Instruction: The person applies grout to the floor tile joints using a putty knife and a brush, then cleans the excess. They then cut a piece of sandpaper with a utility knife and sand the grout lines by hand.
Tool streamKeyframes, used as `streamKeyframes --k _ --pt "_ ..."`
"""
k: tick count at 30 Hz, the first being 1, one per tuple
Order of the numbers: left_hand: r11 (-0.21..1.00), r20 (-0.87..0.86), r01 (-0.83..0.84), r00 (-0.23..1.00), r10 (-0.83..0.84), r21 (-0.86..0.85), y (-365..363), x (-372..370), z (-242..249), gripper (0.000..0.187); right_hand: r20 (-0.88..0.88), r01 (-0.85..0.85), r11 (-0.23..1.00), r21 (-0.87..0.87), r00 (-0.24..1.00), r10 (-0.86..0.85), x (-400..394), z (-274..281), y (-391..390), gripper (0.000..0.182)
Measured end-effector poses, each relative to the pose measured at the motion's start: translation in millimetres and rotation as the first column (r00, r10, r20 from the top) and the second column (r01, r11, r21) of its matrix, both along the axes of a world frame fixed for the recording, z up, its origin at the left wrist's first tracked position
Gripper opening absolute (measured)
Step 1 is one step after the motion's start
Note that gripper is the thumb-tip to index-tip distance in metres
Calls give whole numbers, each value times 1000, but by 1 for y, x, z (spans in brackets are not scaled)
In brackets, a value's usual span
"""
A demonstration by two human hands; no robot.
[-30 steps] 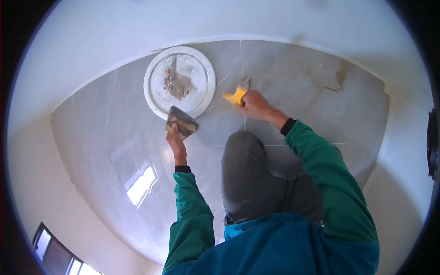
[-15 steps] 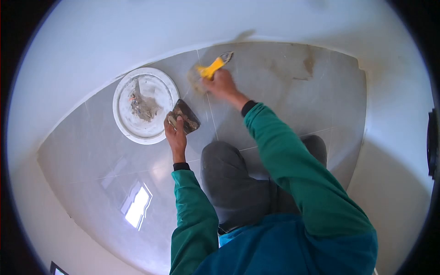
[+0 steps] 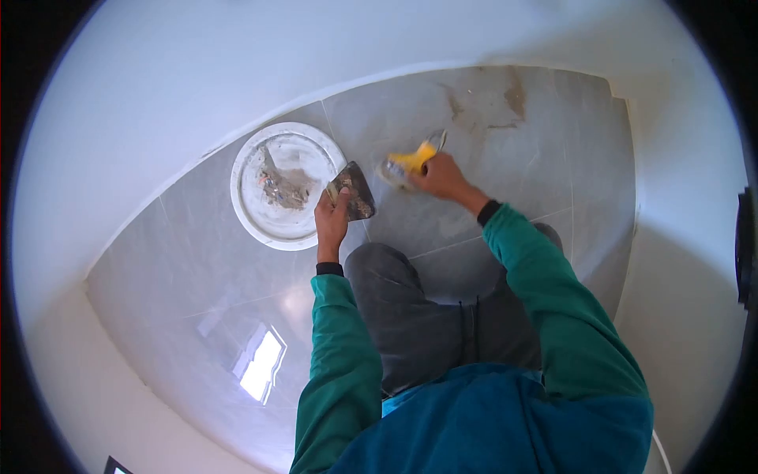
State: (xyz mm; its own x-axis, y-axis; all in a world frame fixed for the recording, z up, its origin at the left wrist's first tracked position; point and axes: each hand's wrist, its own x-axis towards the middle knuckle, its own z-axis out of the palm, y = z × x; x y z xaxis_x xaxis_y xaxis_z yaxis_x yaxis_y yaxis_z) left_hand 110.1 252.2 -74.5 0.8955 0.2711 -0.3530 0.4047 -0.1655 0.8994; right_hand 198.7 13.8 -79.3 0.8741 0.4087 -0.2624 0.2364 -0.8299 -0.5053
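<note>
My left hand [image 3: 331, 221] is closed around a flat, dark, squarish scraper [image 3: 357, 193], whose face carries brown dirt. The scraper overlaps the right rim of a round white tray [image 3: 244, 212], which holds a small heap of grey dust and debris [image 3: 286, 189]. To the right, my right hand [image 3: 444, 177] grips a yellow-handled brush [image 3: 412, 161] low over the floor. The brush's left end is blurred by motion, and a greyish tip shows beyond the hand at its other end.
Grey tiles [image 3: 505, 186] form the floor, with brown dirt smears [image 3: 515, 96] near the far wall. White walls [image 3: 316, 47] curve round the corner. My bent knees [image 3: 387, 272] are close below the hands. Window light reflects on the tiles at lower left [image 3: 263, 363].
My right hand has moved right and nearer to me with the brush. In the picture the tray and the left hand with the scraper sit further right, as the view has shifted.
</note>
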Motion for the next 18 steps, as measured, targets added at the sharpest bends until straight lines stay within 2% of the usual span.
streamKeyframes --k 2,4,5,7,9,11,12,14,15,16,17,18 --pt "999 -1 50 999 -50 -21 5 6 7 30 40 251 965 78 966 -255 35 -1 -14 41" --pt "990 -76 133 989 -129 42 8 10 12 31 268 332 937 -106 917 -295 80 21 -33 40" --pt "988 -75 144 987 -140 48 8 13 10 31 268 343 934 -99 913 -307 87 30 -36 40" --pt "991 -45 120 991 -123 -67 14 15 4 32 275 274 954 -126 933 -232 88 45 -35 40" --pt "988 -67 130 988 -136 -81 17 17 -6 33 141 216 976 -7 967 -213 36 37 -12 42" --pt "982 -90 152 983 -162 -109 22 14 -6 33 -182 115 993 38 978 -106 -36 40 22 44" --pt "980 -110 176 976 -186 -97 24 16 0 34 -184 137 990 25 974 -130 -50 25 19 44" --pt "974 -136 207 966 -219 -96 26 17 9 35 -20 67 997 29 998 -66 -75 -2 6 42" --pt "967 -145 242 957 -250 -73 28 18 12 36 -89 149 981 -124 983 -161 -49 26 -1 43" --pt "959 -141 281 948 -285 -48 28 21 13 37 15 243 962 -122 970 -243 -22 29 -13 45" --pt "968 -26 227 973 -231 -103 24 18 -4 37 129 335 936 -111 939 -320 6 33 -30 47" --pt "963 -21 244 969 -248 -112 18 18 0 37 151 322 932 -170 942 -298 31 46 -46 48"
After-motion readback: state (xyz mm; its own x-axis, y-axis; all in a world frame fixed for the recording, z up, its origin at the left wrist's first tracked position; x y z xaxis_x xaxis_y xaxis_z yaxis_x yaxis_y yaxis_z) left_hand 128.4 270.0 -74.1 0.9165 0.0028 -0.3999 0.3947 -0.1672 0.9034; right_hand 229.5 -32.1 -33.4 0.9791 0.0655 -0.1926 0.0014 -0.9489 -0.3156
